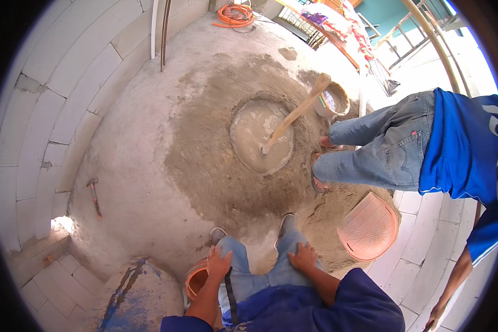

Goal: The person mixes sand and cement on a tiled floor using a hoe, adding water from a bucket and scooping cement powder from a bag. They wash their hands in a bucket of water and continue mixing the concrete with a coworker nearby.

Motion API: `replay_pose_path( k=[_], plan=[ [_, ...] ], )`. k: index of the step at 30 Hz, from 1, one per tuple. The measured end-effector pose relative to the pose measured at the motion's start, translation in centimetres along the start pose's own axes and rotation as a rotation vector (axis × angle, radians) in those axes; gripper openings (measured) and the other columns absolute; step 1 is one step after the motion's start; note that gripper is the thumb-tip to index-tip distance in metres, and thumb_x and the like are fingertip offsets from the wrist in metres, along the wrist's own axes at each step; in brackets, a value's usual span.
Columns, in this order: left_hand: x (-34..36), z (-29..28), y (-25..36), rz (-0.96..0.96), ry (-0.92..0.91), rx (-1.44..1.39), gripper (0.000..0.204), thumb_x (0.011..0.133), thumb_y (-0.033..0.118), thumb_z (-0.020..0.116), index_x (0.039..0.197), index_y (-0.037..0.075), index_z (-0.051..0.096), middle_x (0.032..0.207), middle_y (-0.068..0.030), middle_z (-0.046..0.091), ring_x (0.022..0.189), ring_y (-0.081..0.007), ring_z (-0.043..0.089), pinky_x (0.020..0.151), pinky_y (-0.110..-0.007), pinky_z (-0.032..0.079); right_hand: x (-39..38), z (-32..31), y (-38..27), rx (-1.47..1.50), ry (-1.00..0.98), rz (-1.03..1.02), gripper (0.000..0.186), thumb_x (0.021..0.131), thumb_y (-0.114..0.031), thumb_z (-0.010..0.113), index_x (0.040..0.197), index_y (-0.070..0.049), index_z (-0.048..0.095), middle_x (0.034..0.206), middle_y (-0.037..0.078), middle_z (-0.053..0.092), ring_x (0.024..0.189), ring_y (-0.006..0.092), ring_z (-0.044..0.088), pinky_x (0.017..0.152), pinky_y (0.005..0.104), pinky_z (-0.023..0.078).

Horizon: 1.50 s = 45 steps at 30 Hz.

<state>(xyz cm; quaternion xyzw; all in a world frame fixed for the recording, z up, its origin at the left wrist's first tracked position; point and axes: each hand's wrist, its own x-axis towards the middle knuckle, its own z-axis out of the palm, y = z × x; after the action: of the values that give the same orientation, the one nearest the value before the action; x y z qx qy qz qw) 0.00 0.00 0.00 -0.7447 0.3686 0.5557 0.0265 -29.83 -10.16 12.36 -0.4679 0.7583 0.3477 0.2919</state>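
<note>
My left hand [219,259] rests on my left thigh, its fingers apart and holding nothing. On my right thigh lies my right hand [303,255], open, with fingers apart. Beside my left leg is an orange bucket [195,279], partly hidden by my arm. In front of my feet, a shallow round pool of wet grey cement mix [249,130] is ringed by damp sand, with a wooden-handled tool [290,120] standing tilted in it, its head partly submerged.
A co-worker [454,144] in blue stands at right, near a bucket [331,100] and a pink basin [366,227]. A hammer [97,199] lies at left by a block wall [44,110]. A large worn container [133,299] is at lower left; an orange hose [232,16] lies farther back.
</note>
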Motion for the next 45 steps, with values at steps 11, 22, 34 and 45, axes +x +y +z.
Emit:
replay_pose_path(
  k=[11, 22, 34, 45],
  plan=[
    [-7.8, -5.8, 6.0, 0.144, 0.266, 0.1, 0.081, 0.09, 0.055, 0.062, 0.149, 0.004, 0.041, 0.156, -0.0248, 0.032, 0.142, -0.0454, 0.033, 0.117, -0.051, 0.028, 8.0, 0.4, 3.3, 0.581, 0.095, -0.248, 0.064, 0.088, -0.049, 0.066, 0.136, -0.008, 0.056, 0.12, 0.015, 0.065, 0.112, 0.037, 0.062, 0.09, 0.0481, 0.051],
    [-6.4, -25.3, 16.3, 0.12, -0.051, 0.696, 0.068, 0.092, 0.05, 0.062, 0.144, 0.008, 0.051, 0.155, -0.018, 0.038, 0.143, -0.0406, 0.033, 0.116, -0.049, 0.03, 15.8, -37.6, -14.5, 1.862, 0.255, -0.304, 0.086, 0.097, -0.071, 0.039, 0.156, -0.009, 0.028, 0.159, 0.016, 0.03, 0.142, 0.0381, 0.033, 0.11, 0.0598, 0.029],
    [5.3, -41.4, 12.0, 0.339, -0.265, 0.615, 0.065, 0.096, 0.045, 0.058, 0.139, -0.003, 0.05, 0.143, -0.028, 0.048, 0.133, -0.0433, 0.045, 0.11, -0.047, 0.038, 14.7, -33.5, -27.8, 2.072, -0.166, 0.065, 0.04, 0.087, -0.021, 0.068, 0.125, -0.009, 0.058, 0.122, 0.011, 0.057, 0.125, 0.035, 0.051, 0.093, 0.0648, 0.047],
    [16.3, -42.8, 34.6, 0.297, -0.697, 0.328, 0.077, 0.096, 0.046, 0.058, 0.153, 0.001, 0.032, 0.146, -0.0216, 0.049, 0.126, -0.0325, 0.055, 0.094, -0.044, 0.051, 15.8, -16.3, -42.6, 2.352, -0.329, 0.412, 0.02, 0.089, -0.007, 0.062, 0.104, 0.0, 0.05, 0.072, 0.01, 0.057, 0.055, 0.0204, 0.061, 0.045, 0.0359, 0.053]
  ],
)
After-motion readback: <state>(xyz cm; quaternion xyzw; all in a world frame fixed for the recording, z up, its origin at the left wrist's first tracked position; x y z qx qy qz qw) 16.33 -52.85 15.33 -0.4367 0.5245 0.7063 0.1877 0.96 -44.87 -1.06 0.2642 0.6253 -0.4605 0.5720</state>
